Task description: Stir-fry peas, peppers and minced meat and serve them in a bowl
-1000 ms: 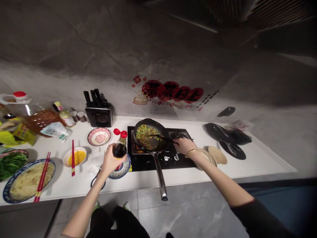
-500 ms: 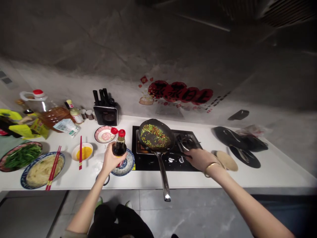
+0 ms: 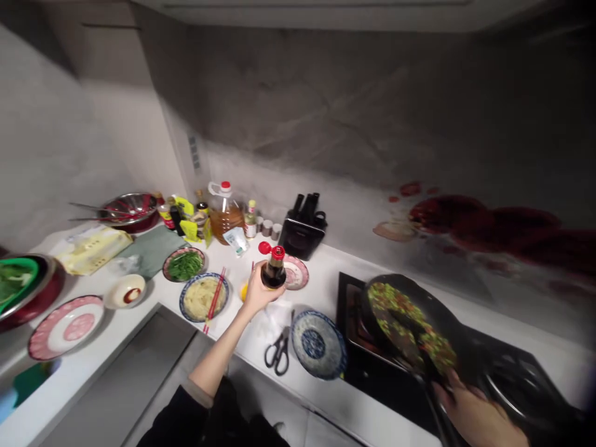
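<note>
My left hand (image 3: 256,292) is wrapped round a dark sauce bottle (image 3: 274,273), held upright above the counter with its red flip cap open. At the right, my right hand (image 3: 475,406) is closed on the handle of a black spatula (image 3: 419,341), blurred by motion. The spatula's blade lies in the frying pan (image 3: 447,304), among chopped green and reddish pieces (image 3: 395,301). The pan sits on the left burner of the black stove (image 3: 372,379). Behind the bottle, a pink-rimmed plate (image 3: 298,273) and a bowl of yellow liquid (image 3: 244,290) are partly hidden.
A blue patterned plate (image 3: 321,347) and black scissors (image 3: 278,355) lie near the counter's front edge. Further left are a noodle plate (image 3: 198,298) with red chopsticks (image 3: 214,301), a plate of greens (image 3: 185,266) and an oil jug (image 3: 226,217). A knife block (image 3: 302,236) stands by the wall.
The view has swung left, bringing in the corner counter. My right hand has brought the spatula into the pan's food. My left hand still holds the open bottle, clear of the blue plate.
</note>
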The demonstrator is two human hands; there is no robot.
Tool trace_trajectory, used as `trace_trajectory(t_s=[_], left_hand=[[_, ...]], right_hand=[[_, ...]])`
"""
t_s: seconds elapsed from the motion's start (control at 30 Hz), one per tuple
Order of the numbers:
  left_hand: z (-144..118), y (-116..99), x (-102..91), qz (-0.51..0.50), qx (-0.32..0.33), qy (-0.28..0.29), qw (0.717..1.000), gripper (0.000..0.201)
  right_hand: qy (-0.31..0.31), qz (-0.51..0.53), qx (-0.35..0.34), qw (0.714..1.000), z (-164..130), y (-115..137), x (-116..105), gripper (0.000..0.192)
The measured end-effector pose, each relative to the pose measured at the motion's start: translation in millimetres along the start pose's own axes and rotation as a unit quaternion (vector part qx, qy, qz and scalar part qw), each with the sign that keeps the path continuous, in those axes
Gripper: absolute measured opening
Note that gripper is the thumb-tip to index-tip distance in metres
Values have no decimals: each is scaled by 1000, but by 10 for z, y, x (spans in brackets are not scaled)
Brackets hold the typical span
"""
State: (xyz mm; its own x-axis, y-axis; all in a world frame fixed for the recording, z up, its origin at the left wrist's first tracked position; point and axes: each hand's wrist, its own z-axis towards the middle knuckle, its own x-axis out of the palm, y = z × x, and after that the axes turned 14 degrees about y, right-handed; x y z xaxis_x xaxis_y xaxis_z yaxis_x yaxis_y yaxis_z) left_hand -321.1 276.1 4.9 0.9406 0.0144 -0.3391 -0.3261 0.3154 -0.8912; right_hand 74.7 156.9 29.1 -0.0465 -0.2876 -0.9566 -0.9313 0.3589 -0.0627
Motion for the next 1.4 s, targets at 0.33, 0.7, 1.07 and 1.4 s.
trace_trajectory(t_s=[0.33, 0.7, 1.07, 1.4], left_hand=[[831, 1129, -1218, -30, -6, -45, 999, 67], [999, 2192, -1411, -104, -87, -110, 985, 58], [1191, 2293, -1357, -96, -119, -89, 984, 55], [812, 1808, -1461, 53, -56, -154, 985, 77]], right_hand=[[-138, 254, -497, 818, 278, 4757, -1327, 74], [7, 487, -322, 812, 995, 5836, -477, 38], [33, 283, -287, 915, 1181, 5923, -371, 41], [-52, 318, -304, 897, 691, 4926, -785, 39]])
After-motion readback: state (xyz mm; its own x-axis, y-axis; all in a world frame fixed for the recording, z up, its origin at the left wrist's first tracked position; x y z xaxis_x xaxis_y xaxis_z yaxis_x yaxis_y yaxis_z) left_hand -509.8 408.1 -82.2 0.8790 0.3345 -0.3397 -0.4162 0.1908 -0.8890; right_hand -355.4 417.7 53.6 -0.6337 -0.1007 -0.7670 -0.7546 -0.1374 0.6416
